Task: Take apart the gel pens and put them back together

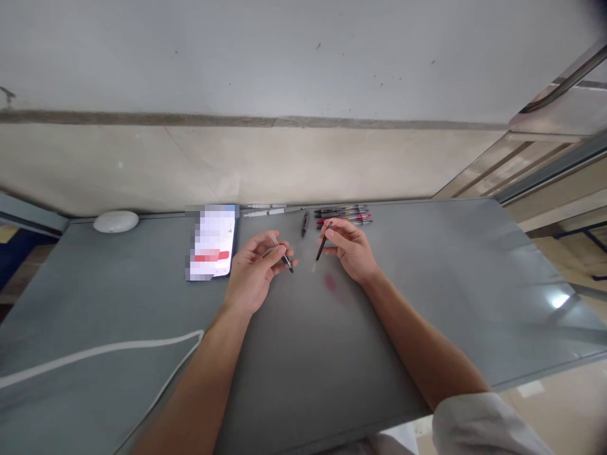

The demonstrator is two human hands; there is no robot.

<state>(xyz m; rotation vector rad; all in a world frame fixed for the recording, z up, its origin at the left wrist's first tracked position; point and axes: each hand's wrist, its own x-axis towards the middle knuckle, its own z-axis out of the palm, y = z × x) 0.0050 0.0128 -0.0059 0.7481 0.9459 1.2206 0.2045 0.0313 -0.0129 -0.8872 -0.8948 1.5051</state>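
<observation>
My left hand pinches a clear pen barrel with a dark tip that points down and to the right. Between the fingers of my right hand is a slim pen refill, mostly black, with a yellowish band and a pale, see-through lower end. The refill is tilted and held apart from the barrel, above the table. Just beyond both hands lies a short dark pen part; its exact kind is unclear.
Several pens, dark and red, lie side by side near the wall. White pens are left of them. A lit phone and a white rounded object rest on the grey table. A white cable crosses its left side.
</observation>
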